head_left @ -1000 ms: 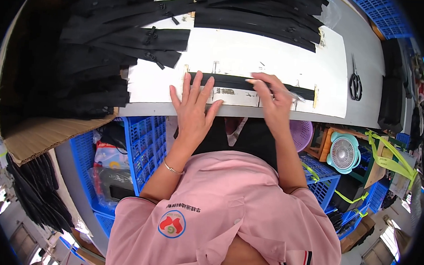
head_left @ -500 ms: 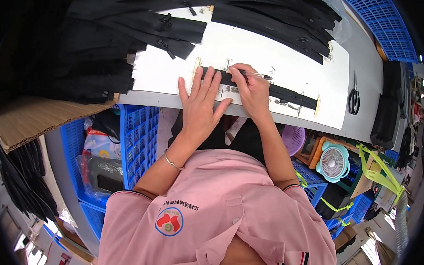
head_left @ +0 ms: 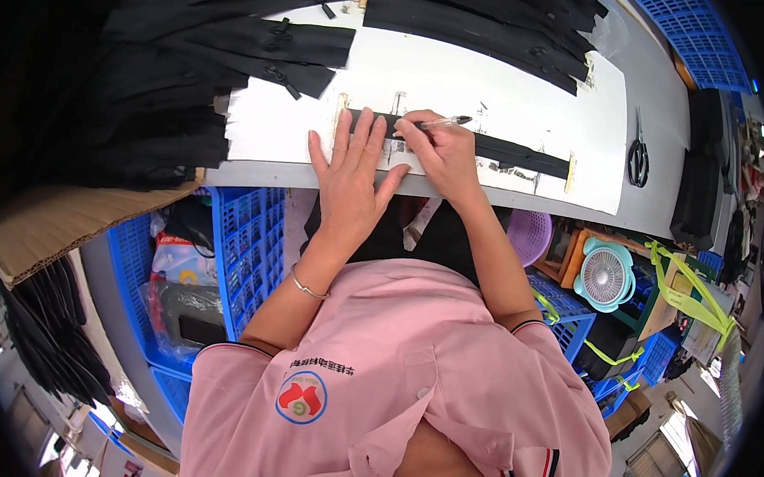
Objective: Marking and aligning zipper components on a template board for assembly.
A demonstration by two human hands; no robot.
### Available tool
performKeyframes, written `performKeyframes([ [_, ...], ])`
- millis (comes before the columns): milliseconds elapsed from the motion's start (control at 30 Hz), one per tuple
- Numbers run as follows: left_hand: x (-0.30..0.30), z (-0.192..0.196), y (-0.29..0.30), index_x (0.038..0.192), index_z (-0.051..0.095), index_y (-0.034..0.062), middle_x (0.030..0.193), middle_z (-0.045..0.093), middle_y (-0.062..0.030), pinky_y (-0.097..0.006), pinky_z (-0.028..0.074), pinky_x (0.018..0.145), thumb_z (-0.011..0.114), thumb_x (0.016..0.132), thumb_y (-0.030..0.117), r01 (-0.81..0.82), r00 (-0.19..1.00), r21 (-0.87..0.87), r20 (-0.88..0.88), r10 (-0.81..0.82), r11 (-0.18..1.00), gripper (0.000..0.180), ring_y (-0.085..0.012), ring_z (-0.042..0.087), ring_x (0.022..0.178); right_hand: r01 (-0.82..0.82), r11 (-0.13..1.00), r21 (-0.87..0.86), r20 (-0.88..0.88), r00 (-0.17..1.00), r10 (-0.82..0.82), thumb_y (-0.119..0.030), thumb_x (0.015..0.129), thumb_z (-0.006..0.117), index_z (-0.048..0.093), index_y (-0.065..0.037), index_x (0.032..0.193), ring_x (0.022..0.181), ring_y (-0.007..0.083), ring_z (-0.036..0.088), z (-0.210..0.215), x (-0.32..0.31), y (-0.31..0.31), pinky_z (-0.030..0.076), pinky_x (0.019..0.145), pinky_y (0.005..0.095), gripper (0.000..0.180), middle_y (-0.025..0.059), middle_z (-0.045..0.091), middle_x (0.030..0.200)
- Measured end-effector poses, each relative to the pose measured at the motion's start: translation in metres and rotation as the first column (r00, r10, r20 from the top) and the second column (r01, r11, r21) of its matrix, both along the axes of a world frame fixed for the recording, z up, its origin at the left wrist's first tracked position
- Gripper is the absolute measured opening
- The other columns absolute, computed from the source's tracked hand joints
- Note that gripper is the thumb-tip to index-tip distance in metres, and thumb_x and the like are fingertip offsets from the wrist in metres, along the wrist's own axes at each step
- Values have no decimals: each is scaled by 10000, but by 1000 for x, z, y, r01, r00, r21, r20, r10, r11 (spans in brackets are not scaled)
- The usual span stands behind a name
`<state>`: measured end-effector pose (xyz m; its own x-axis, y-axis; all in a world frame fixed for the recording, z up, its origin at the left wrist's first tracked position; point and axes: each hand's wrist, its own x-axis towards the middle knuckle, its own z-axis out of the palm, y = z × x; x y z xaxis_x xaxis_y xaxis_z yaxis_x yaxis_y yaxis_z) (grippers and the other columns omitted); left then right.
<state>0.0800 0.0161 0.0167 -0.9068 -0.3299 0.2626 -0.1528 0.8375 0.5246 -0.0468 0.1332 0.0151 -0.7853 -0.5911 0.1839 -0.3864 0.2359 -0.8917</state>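
While the black zipper strip (head_left: 490, 147) lies flat on the white sheet (head_left: 459, 78) of the bench (head_left: 666, 98), its long axis is seen running sideways, from under the hands out to the right. Its left end is pinned by the left hand (head_left: 351, 172), fingers spread flat. Just right of that, a pen (head_left: 444, 121) is pinched in the right hand (head_left: 442, 155), tip over the strip.

A grey worktable (head_left: 666, 98) carries a white sheet (head_left: 494, 80). On the sheet lie black zipper strips (head_left: 236, 49). Scissors (head_left: 638, 157) rest on the bare tabletop
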Motion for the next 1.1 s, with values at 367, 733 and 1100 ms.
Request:
performKeyframes([
  [367,-2,-1,2,1471,543,51,1570,486,-131,-639,68,1219,749,914,346,13,1000,-9,4,-13,1000,663,-348,343,1522,-66,995,79,-137,988,76,-125,968,697,753,32,931,681,93,668,6,-1,3,517,627,250,170,79,754,823],
  [733,0,-5,0,1478,534,33,1582,470,-150,-633,47,1224,755,920,346,16,999,-33,35,-14,999,677,-360,315,1534,368,930,9,8,930,-368,-136,989,675,728,19,916,590,79,560,18,-26,78,435,560,245,180,44,681,723],
  [1100,-27,12,51,1540,477,89,1624,410,-133,-644,1,1225,724,932,330,257,966,120,-12,-257,959,698,-347,285,1547,325,946,9,-28,945,-325,-146,976,694,729,2,926,553,104,575,5,-27,81,439,538,262,160,58,672,705],
])
